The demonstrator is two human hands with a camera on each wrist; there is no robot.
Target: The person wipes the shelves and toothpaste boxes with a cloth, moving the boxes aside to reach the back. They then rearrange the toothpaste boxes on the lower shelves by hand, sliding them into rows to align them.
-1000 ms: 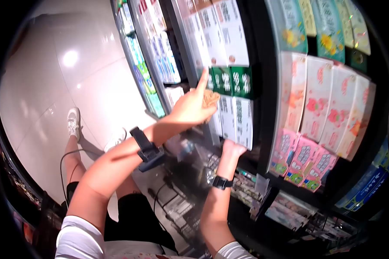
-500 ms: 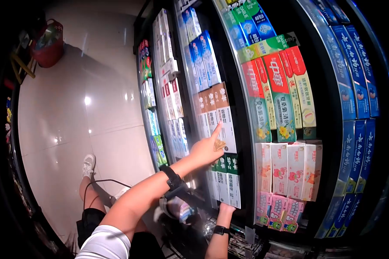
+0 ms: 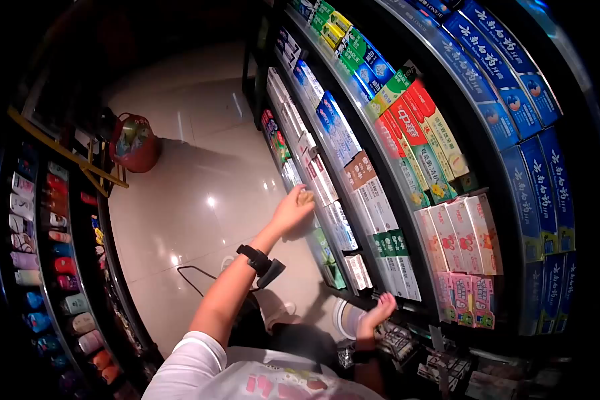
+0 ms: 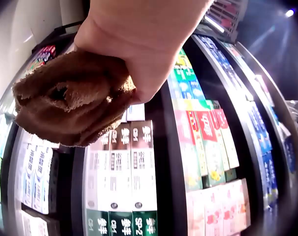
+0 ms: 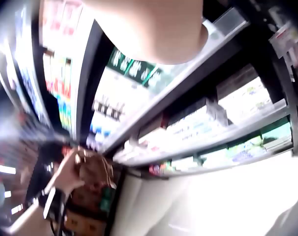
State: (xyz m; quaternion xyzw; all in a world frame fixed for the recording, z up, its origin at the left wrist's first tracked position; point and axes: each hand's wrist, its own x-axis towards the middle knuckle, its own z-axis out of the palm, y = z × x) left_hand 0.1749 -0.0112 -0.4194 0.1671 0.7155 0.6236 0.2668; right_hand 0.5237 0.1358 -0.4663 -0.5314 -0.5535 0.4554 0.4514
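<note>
In the head view my left hand [image 3: 291,212] holds a folded brown cloth [image 3: 305,198] over the outer edge of the shelves, beside white boxes. The left wrist view shows that hand [image 4: 139,44] from close up, its fingers round the bunched cloth [image 4: 70,98], in front of white-and-brown toothpaste boxes [image 4: 120,172]. My right hand [image 3: 376,315] is raised near the lower end of the shelf, below white-and-green boxes [image 3: 397,267], with its fingers loosely bent and nothing visible in them. The right wrist view shows only part of that hand [image 5: 154,34].
Tiered dark shelves hold red boxes [image 3: 410,120], pink boxes [image 3: 467,233] and blue boxes [image 3: 547,180]. A red basket [image 3: 137,150] stands on the pale floor [image 3: 180,220], near a yellow frame [image 3: 80,160]. Another product rack [image 3: 47,253] runs along the left.
My left hand has moved off the white-and-brown boxes to the outer shelf edge, still holding the cloth, its index finger no longer extended. My right hand has come away from the box ends. The head view has shifted.
</note>
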